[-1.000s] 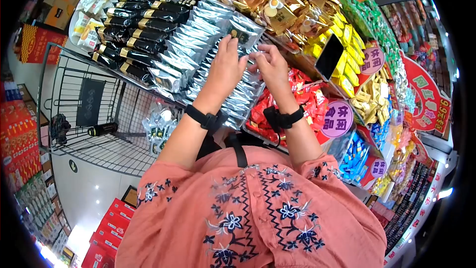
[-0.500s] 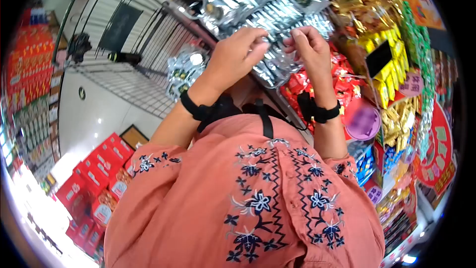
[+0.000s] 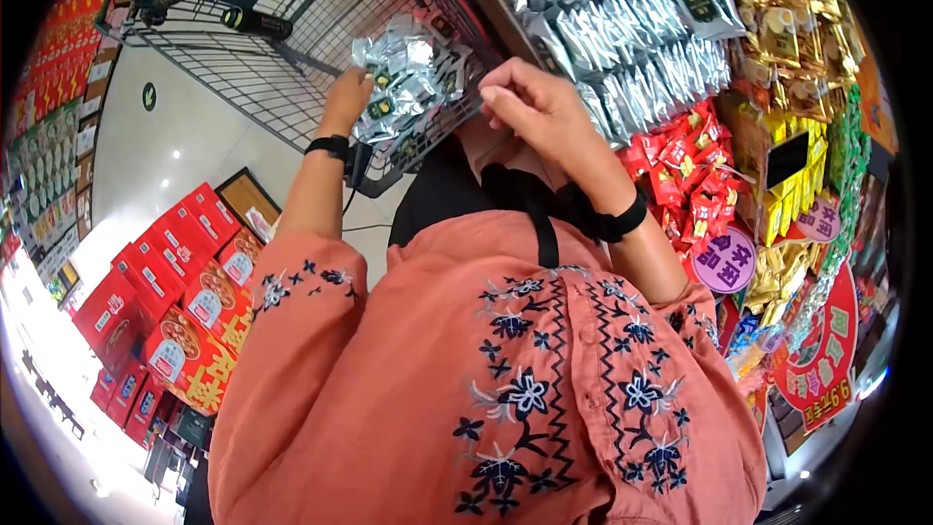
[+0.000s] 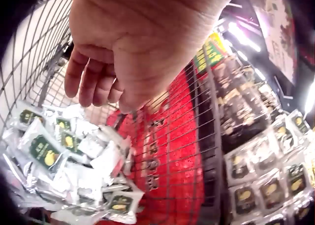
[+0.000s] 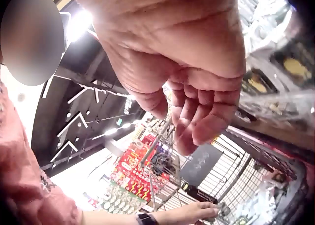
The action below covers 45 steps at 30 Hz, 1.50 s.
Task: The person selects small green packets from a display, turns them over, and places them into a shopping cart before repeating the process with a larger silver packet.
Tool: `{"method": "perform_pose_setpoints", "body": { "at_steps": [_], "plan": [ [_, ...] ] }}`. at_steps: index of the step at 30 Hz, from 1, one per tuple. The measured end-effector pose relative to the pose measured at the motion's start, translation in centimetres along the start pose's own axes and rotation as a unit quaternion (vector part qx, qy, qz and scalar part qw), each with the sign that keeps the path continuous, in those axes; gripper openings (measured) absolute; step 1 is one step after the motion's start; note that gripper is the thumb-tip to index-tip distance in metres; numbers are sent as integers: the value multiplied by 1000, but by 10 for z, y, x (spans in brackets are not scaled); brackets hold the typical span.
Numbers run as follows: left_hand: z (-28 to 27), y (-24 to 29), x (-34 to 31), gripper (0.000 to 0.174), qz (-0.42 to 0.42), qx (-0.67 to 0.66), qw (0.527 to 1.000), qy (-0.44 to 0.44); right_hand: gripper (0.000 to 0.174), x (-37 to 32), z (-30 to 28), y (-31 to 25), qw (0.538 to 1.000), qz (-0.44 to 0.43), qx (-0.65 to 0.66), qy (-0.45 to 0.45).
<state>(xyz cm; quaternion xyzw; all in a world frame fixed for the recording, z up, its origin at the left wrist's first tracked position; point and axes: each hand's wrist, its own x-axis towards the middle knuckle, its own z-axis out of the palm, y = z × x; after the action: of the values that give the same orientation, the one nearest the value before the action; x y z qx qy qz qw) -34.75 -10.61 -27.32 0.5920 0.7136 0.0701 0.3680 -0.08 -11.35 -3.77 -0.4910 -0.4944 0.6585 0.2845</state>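
Note:
My left hand (image 3: 346,102) hangs over the wire wall of a shopping cart (image 3: 219,44), at the edge of a pile of silver snack packets (image 3: 403,63) inside it. In the left wrist view, its fingers droop loosely above those packets (image 4: 47,153), which have dark green labels, and nothing shows between them. My right hand (image 3: 539,112), fingers loosely bent, is between the cart and the display of rows of similar silver packets (image 3: 646,29). The right wrist view shows its palm and fingers (image 5: 204,116) holding nothing.
Red packets (image 3: 685,170), yellow packets (image 3: 797,175) and gold packets (image 3: 782,19) fill bins at the right. A phone-like dark screen (image 3: 787,159) stands by the yellow ones. A black bottle-like object (image 3: 256,22) lies in the cart. Red boxes (image 3: 180,258) are stacked at lower left.
Both hands were together over the silver packets on the display. They have since separated, the left one moving left to the cart. The head view has swung toward the cart.

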Motion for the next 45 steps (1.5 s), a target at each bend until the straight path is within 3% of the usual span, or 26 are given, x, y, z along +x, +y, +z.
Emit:
{"method": "perform_pose_setpoints", "body": {
  "at_steps": [2, 3, 9, 15, 20, 23, 26, 27, 28, 31, 32, 34, 37, 41, 45],
  "plan": [
    [27, -26, 4, 37, 27, 86, 996, -1, 20, 5, 8, 19, 999, 38, -30, -24],
    [34, -30, 9, 39, -21, 120, 991, -62, 22, 7, 12, 28, 998, 48, -32, -31],
    [61, -42, 7, 41, -73, 203, 969, -120, 23, 20, 24, 71, 992, 111, -44, -41],
    [65, -37, 5, 29, -13, 287, 952, -111, 21, 27, 34, 93, 991, 115, -52, -38],
    [61, -31, -2, 51, -29, 292, 944, -150, 19, 30, 36, 92, 991, 114, -66, -39],
    [56, -31, -6, 36, -32, 237, 954, -181, 19, 31, 36, 87, 990, 116, -69, -37],
    [46, -23, -7, 35, -5, 217, 956, -196, 19, 29, 34, 70, 986, 148, -69, -40],
    [51, -41, -5, 34, 48, 194, 965, -170, 19, 28, 32, 60, 984, 157, -72, -42],
    [41, -38, -5, 32, 26, 119, 980, -159, 19, 27, 31, 53, 982, 165, -75, -45],
    [2, -13, -11, 28, -36, -108, 988, -109, 22, 26, 26, 73, 993, 84, -73, -45],
    [-20, 14, -16, 27, -139, -237, 952, -134, 23, 26, 24, 67, 993, 96, -55, -44],
    [-52, 56, -30, 27, -153, -408, 893, -116, 25, 25, 19, 48, 992, 117, -19, -43],
    [-86, 131, -60, 28, -47, -588, 802, -90, 30, 19, 12, 10, 992, 120, 15, -31],
    [-96, 196, -80, 32, 41, -630, 769, -100, 39, 7, 1, -27, 996, 64, 62, -19],
    [-93, 249, -95, 36, 76, -645, 753, -103, 35, -7, -15, -38, 991, 6, 128, 29]
  ]
}}
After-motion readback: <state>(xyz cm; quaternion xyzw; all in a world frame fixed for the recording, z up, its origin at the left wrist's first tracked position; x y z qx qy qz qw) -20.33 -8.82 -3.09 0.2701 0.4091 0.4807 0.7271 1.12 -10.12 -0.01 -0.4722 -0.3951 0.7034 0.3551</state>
